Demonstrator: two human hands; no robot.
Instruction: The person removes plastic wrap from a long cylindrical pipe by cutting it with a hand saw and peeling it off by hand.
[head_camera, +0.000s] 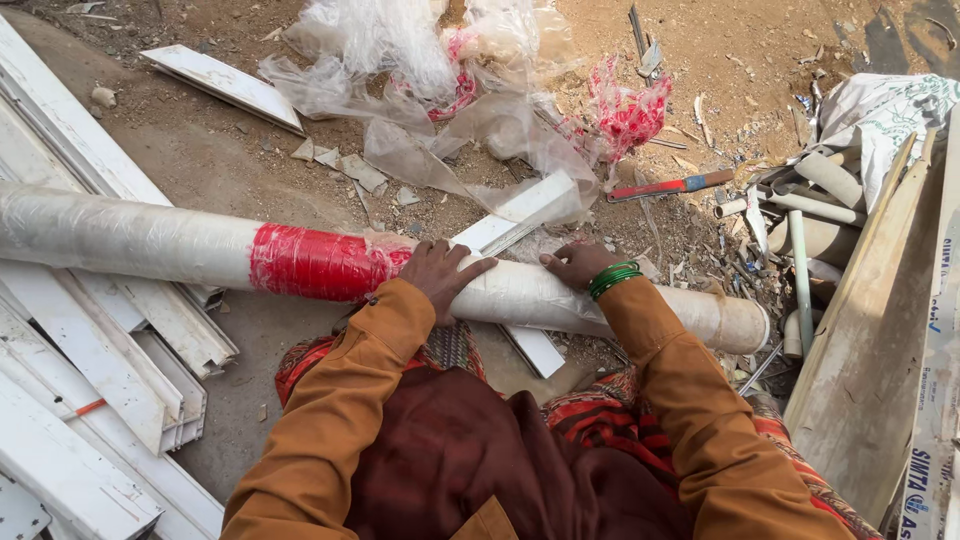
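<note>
Both my hands are down flat on the wrapped pipe (520, 295), fingers spread, nothing clamped: left hand (440, 275) right at the edge of the red tape band (318, 262), right hand (582, 264) just beside it. The pipe's white under cloudy plastic film and lies across the dirt ground (220, 160), over white profile strips (95, 350). Torn plastic wrap (420, 70) is piled behind it.
</note>
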